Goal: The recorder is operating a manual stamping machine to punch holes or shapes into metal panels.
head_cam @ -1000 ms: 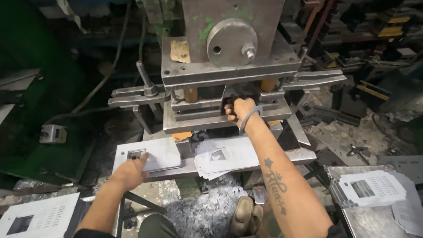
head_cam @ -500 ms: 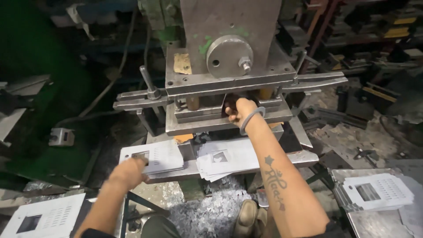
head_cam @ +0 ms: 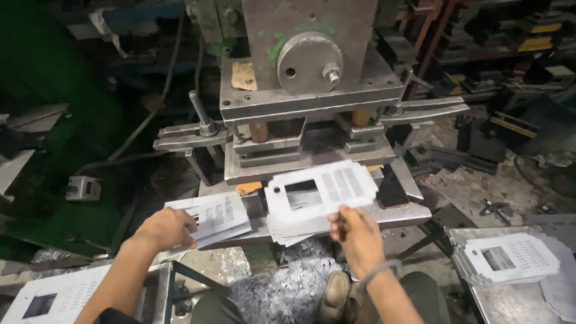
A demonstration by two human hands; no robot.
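Punched white metal sheet [head_cam: 321, 189], with a square window and slot rows, hangs above a stack of like sheets [head_cam: 288, 228] before the grey steel press [head_cam: 306, 90], pinched at its near edge by the right hand [head_cam: 354, 231]. Left hand [head_cam: 165, 228] rests curled fingers on a second perforated white stack [head_cam: 219, 216] at the bench's left.

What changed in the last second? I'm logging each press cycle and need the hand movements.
The right hand drew back out of the press, bringing a punched white sheet pinched at its near edge, now held above the middle stack. The left hand stayed resting on the left stack of sheets. The right-hand pile did not move.
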